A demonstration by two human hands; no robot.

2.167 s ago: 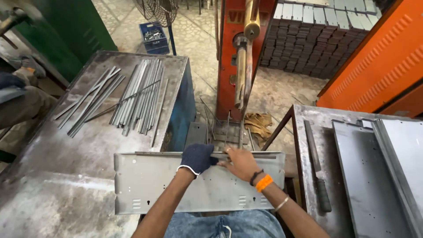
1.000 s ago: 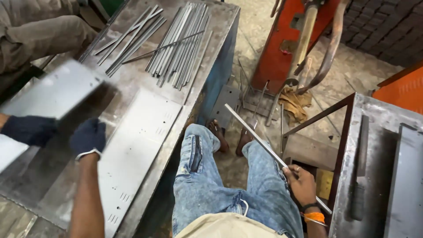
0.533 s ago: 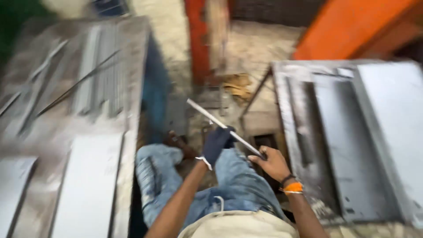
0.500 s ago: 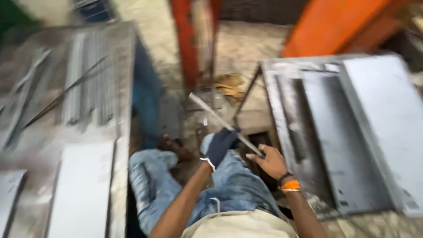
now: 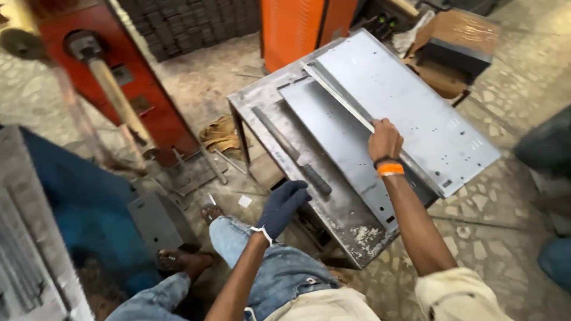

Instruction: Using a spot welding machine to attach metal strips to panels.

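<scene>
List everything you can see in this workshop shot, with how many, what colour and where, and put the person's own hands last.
Metal strip: one, grey, on the sheets, under the right hand.
Sheet metal panels: two, grey, stacked on the right table.
Metal table: one, grey and worn, centre right.
Dark bar: one, lying on the table by the left hand.
Press machine: one, red, upper left.
Orange cabinet: one, top centre.
Rag: one, tan, on the floor.
Cardboard box: one, brown, top right.
Left hand: dark blue glove, at the table edge, holding nothing.
Right hand: bare, orange wristband, on the strip.
</scene>
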